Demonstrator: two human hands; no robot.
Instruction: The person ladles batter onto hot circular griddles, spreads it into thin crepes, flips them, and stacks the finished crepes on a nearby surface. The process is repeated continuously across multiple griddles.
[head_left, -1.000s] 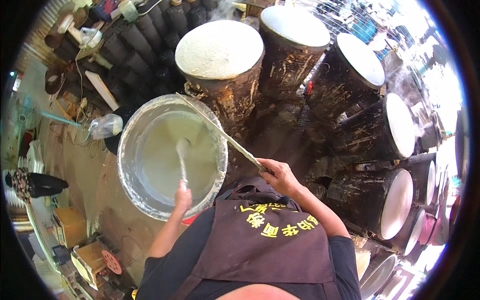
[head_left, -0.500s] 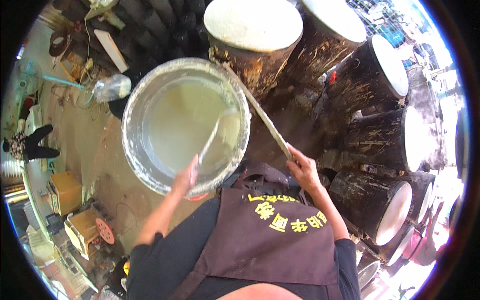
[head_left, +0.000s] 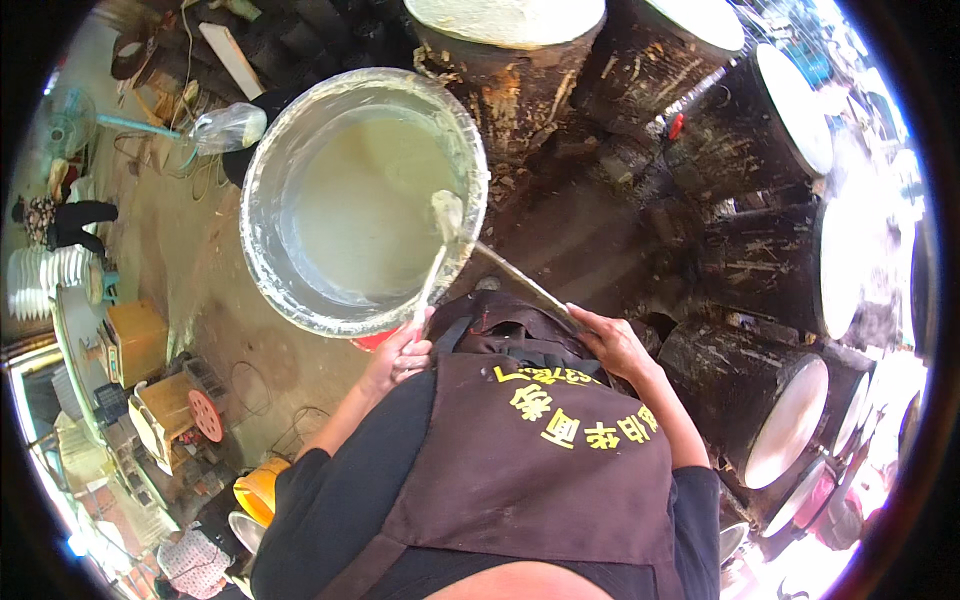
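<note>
We get hard daylight from the right, where glare burns the edge to white and swallows detail beyond the drums (head_left: 745, 400). The tub (head_left: 268, 215) is evenly lit, with soft shading along its inner wall, while the ground (head_left: 570, 215) beside it sinks into brown shadow. We find straight edges bowing toward the black surround, fringed violet at right, and fine detail near it looks soft.

I watch from afar through the left fisheye on the person's head, which looks steeply down and forward. The apron (head_left: 540, 480) sits closest, the left hand (head_left: 398, 357) and right hand (head_left: 610, 345) lie a little farther off, the round tub (head_left: 268, 215) beyond them, and dark drums (head_left: 740, 390) lean outward toward my view's curved edge.
</note>
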